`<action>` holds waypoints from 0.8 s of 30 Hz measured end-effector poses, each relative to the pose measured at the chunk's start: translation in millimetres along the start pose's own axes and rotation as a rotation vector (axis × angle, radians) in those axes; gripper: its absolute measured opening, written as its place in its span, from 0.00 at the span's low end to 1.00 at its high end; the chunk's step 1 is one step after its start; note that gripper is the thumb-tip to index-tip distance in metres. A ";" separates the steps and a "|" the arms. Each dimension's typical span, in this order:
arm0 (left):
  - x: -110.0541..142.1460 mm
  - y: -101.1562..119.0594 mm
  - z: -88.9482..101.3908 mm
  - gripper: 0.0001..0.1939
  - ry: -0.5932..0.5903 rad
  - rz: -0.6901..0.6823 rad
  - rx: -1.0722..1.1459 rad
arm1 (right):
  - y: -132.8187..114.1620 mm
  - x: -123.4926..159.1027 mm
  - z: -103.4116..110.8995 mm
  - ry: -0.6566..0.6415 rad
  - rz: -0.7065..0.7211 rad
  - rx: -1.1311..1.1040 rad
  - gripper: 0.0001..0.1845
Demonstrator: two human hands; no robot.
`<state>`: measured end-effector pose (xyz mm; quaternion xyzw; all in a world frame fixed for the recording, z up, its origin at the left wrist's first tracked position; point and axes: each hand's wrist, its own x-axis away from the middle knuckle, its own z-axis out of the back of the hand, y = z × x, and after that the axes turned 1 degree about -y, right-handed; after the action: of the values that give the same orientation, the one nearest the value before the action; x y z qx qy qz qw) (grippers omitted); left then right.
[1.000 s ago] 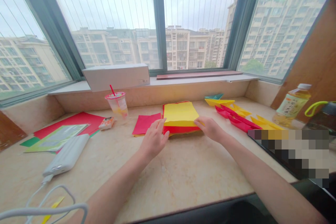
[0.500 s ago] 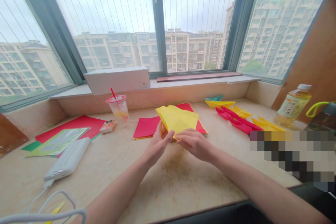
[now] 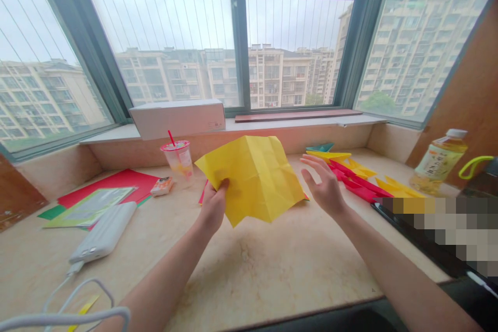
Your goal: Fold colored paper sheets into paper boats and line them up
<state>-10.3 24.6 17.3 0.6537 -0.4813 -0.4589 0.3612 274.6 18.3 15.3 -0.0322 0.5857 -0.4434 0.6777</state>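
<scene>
A yellow sheet of paper (image 3: 259,179) was up off the worktop (image 3: 241,270), in front of the middle of its back edge. It was spread out at a tilt, with crease lines running across it and its lower edge jagged where the folds bent. The left hand (image 3: 213,207) was clamped on its left side, the thumb lying over the near face. The right hand (image 3: 322,184) was just beside the sheet's right side, its fingers apart and nothing in its grasp.

Slivers of red paper (image 3: 202,192) showed past the sheet's left side, the rest hidden by it. Beyond the right hand, folded paper boats stretched from the back edge toward the right: a teal boat (image 3: 319,147), yellow boats (image 3: 397,187) and red boats (image 3: 358,181). A bottle (image 3: 439,161) with a white cap stood near the back right corner, a black flat object (image 3: 404,236) lying nearer the front edge.

To the left, a clear cup (image 3: 179,161) with a red straw stood near the back edge, beside a small orange-and-white box (image 3: 162,187). Toward the left edge lay large red sheets (image 3: 143,182), a pale green packet (image 3: 85,210) overlapping them, and a white device (image 3: 105,231) with a cable plugged into its near end.
</scene>
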 end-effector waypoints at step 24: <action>-3.1 -10.1 9.8 0.14 -0.061 -0.244 -0.487 | -15.7 19.4 -5.4 -0.783 -0.528 -0.751 0.36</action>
<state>-16.9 30.1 5.7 0.5866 -0.2854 -0.6207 0.4349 259.8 -1.0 7.6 -0.5745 0.3813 -0.3148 0.6523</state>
